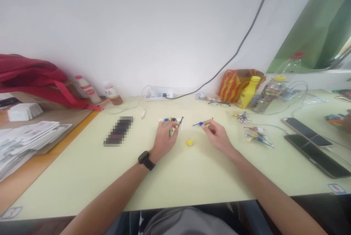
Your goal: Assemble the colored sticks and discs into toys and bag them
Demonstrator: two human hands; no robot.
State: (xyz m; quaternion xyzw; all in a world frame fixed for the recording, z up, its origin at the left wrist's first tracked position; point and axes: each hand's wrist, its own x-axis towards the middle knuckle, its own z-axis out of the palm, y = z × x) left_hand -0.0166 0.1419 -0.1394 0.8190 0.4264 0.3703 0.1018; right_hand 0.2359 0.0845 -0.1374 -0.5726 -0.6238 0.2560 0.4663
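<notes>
My right hand (218,136) pinches a small blue plastic piece (199,123) with thin arms, just above the table. Bits of green and red show by those fingertips. Over a row of small coloured pieces hovers my left hand (163,139), wearing a black watch (146,160); a thin dark stick (180,121) juts from between its thumb and forefinger. White, blue, red and black round pieces (173,119) lie beyond its fingers, partly covered by them. A yellow round piece (190,142) sits on the table between both hands.
Small bundles of coloured pieces (257,136) lie to the right, near two phones (307,130). Bottles (249,92), a striped bag (229,85), glasses (219,103) and a power strip (157,96) stand along the wall. Papers (41,138) and a red bag (33,72) occupy the left.
</notes>
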